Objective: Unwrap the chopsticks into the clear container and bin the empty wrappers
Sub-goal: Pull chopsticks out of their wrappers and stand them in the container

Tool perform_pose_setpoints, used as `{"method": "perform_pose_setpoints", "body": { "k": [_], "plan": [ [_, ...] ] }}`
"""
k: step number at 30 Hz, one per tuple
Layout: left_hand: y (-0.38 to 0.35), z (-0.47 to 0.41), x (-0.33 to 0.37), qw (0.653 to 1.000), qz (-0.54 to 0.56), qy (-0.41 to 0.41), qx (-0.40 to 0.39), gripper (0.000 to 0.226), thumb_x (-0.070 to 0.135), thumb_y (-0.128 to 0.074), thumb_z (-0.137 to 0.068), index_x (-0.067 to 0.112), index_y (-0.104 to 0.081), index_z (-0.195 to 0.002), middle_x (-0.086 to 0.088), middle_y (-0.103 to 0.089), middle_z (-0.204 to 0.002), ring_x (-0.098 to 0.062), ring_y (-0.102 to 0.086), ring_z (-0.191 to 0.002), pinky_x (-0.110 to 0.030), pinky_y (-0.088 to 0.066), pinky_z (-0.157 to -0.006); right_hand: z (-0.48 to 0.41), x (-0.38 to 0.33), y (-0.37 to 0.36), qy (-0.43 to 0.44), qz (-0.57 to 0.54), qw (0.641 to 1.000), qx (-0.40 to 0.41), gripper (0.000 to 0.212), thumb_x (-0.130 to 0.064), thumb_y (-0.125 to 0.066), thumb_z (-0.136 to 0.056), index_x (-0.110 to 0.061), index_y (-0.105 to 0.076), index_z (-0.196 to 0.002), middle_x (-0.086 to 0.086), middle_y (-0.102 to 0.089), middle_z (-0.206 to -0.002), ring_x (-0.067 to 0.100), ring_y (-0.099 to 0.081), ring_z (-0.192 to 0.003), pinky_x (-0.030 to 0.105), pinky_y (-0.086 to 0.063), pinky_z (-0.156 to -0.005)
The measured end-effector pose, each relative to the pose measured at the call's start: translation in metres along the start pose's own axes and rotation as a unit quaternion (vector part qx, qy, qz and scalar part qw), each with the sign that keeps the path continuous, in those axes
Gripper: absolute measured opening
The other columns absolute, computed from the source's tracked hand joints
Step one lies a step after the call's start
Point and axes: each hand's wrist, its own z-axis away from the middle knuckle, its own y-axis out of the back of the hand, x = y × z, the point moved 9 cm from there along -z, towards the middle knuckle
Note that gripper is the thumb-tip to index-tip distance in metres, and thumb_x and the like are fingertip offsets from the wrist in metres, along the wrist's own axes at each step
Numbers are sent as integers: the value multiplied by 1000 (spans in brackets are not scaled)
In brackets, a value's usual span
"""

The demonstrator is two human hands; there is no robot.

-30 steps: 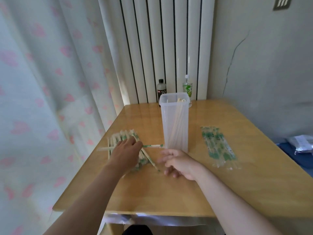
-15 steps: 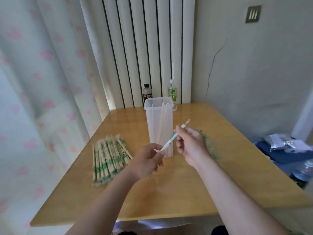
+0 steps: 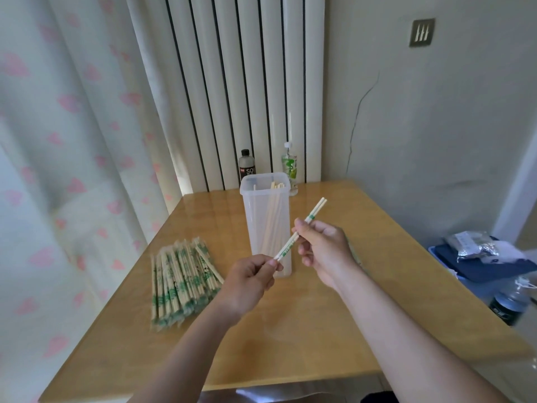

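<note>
The left hand (image 3: 250, 279) is pinching the lower end of the wrapped chopstick pair (image 3: 286, 249) in curled fingertips, and the right hand (image 3: 322, 248) is gripping it further up, the pair slanting in the air just in front of the clear container (image 3: 261, 216). Stripping is probably going best when the hands are pulling apart along the sticks, not bending them, tips aiming at the container mouth.
</note>
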Motion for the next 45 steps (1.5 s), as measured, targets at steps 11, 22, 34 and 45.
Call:
{"method": "perform_pose_setpoints", "body": {
  "k": [11, 22, 34, 45],
  "plan": [
    [19, -2, -9, 1000, -6, 6, 4, 27, 16, -50, -105, 2, -70, -93, 5, -35, -54, -6, -26, -43, -19, -22, -43, -6, 3, -1, -20, -51, 998, 18, 17, -19, -74, -93, -2, -71, -92, 6, -62, -71, 16, -55, -56, 27, -39, -43],
    [12, -21, 13, 988, -152, 17, -15, 25, 38, -57, -99, 29, -58, -122, 6, -71, -103, -8, -69, -87, -27, -55, -74, -1, 14, -15, -1, 17, 1000, 25, 18, -19, -76, -92, -5, -75, -82, 8, -66, -68, 17, -58, -61, 31, -42, -48],
    [67, -28, 21, 964, -260, -33, 47, 23, 26, -54, -103, 29, -67, -84, 11, -50, -52, -8, -41, -45, -28, -34, -50, -7, -11, 53, 1, -182, 975, 128, 9, -10, -65, -98, -3, -68, -94, 8, -61, -73, 21, -61, -64, 30, -47, -56],
    [103, -18, 51, 975, 56, -13, 213, 29, 35, -51, -104, 14, -69, -98, 3, -42, -59, -11, -32, -48, -26, -26, -47, -12, -37, 41, 52, -124, 983, 123, 15, -11, -63, -100, 1, -67, -91, 10, -59, -73, 21, -60, -66, 30, -56, -59]
  ]
}}
